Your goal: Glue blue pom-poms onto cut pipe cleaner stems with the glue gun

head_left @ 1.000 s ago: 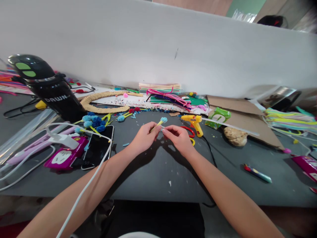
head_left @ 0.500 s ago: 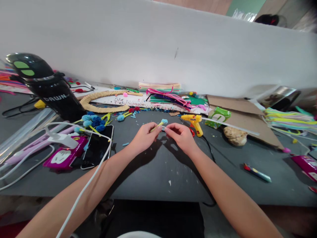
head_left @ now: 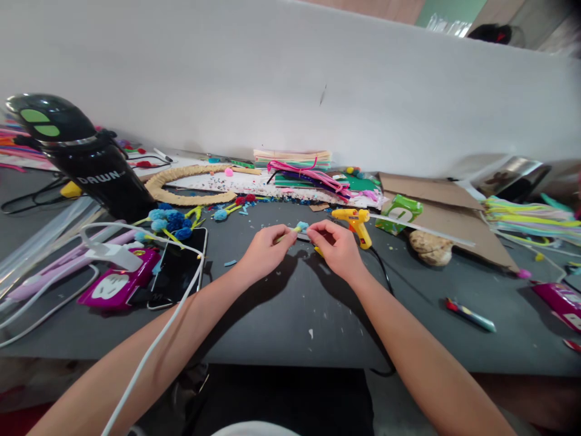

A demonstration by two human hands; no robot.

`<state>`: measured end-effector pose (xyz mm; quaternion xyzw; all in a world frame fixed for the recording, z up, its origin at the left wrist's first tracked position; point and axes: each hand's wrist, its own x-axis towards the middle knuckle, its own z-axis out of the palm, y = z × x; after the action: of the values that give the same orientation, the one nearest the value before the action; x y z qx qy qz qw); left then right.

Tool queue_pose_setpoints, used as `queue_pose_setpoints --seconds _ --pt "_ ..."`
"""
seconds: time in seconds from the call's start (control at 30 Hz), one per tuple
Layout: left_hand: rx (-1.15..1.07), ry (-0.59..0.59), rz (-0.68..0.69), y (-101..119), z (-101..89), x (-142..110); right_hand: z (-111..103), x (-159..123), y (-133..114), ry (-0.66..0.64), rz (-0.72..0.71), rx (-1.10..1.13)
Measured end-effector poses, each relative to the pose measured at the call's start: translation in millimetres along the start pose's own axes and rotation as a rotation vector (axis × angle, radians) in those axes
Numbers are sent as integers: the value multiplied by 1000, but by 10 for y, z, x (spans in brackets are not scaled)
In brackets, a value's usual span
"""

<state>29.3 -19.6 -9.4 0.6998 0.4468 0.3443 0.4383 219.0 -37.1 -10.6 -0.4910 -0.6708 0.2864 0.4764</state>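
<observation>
My left hand (head_left: 267, 247) is closed in a pinch on a yellow-green pipe cleaner stem (head_left: 292, 232), which carries a fuzzy light blue tip (head_left: 302, 226). Thumb and fingers of my right hand (head_left: 334, 245) are pressed together right beside that blue tip. What they hold, if anything, is too small to make out. Below the fingertips shows a thin pale strip (head_left: 303, 238), and a small yellow piece (head_left: 319, 251) peeks out under my right hand; its kind is unclear. Just behind my right hand lies a yellow glue gun (head_left: 358, 225).
At left stand a black bottle (head_left: 95, 163), a magenta power block (head_left: 115, 281), a phone (head_left: 181, 269) and blue pom-pom stems (head_left: 172, 223). A white cable (head_left: 170, 330) crosses above my left forearm. Pipe cleaner bundles (head_left: 308, 175) line the back; cardboard (head_left: 472, 236) and a pen (head_left: 469, 315) lie right.
My right fingertips have moved slightly up and right, beside the blue tip. The yellow piece under my right hand has come into view; a red piece near the glue gun no longer shows.
</observation>
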Motion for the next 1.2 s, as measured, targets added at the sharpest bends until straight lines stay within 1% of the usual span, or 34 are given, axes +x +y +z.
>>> queue_pose_setpoints --seconds 0.23,0.6,0.83,1.2 --pt "67 7 12 11 10 -15 18 -12 -23 22 -49 -67" --pt "71 -9 21 2 19 -13 10 -24 -12 66 -69 -129" --pt "61 -21 25 -10 19 -8 3 -29 -43 85 -134 -191" --pt "54 -23 26 19 9 -13 24 -36 -56 18 -161 -184"
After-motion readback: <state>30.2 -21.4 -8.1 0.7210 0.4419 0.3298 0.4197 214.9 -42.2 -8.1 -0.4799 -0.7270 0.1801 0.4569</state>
